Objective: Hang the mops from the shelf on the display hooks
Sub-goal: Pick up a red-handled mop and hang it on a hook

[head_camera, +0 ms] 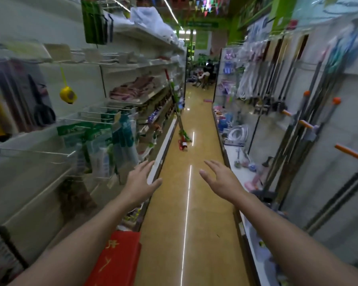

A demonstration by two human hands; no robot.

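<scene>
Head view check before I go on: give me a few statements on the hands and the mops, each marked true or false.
1. Both hands are empty. True: the left hand and right hand hold nothing.
2. A mop leans against the left shelving. True.
3. That mop's head is off the floor. False: it rests on the floor.
4. The right wall has no mops hung. False: hung mops line it.

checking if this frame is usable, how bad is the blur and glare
Head view: the shelves at left and the hanging mops at right are smeared by motion blur; the left hand and right hand are sharper. Ceiling lights glare as a bright streak on the floor. Wide-angle distortion bends the edges.
</scene>
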